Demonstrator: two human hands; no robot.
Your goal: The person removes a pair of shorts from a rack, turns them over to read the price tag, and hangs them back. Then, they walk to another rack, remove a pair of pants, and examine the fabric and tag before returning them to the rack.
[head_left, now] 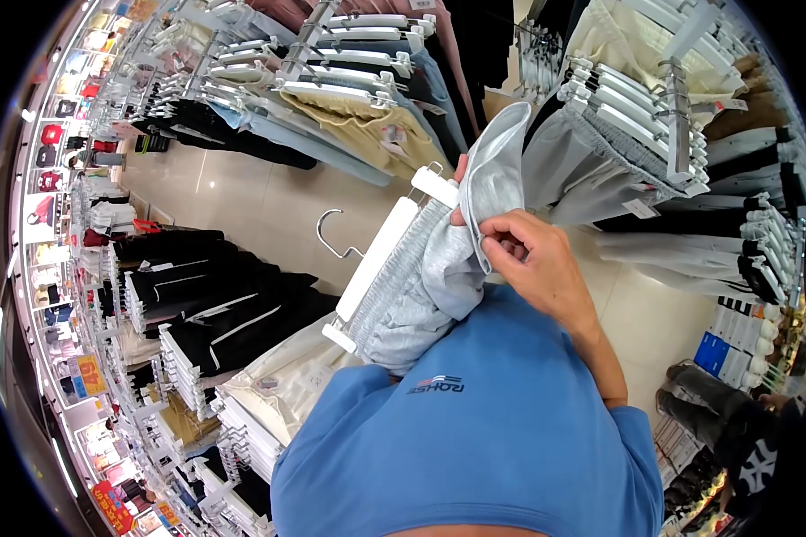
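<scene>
Light grey sweatpants (403, 295) hang by their gathered waistband from a white clip hanger (381, 255) with a metal hook, tilted in front of my body. My right hand (537, 264) is closed on the edge of a leg opening (497, 166), thumb and fingers pinching the fabric. Of my left hand (461, 168), only fingertips show at the far side of the cloth, beside the hanger's upper clip. They appear to hold the grey fabric from behind; the rest of that hand is hidden by the garment.
Racks of trousers (358, 121) on white hangers stand ahead, with grey pants (591, 152) at the right. Black pants (233, 304) and cream pants (287, 380) hang at the left. Tiled floor (242, 197) shows between racks. Another person's legs (698, 403) appear at lower right.
</scene>
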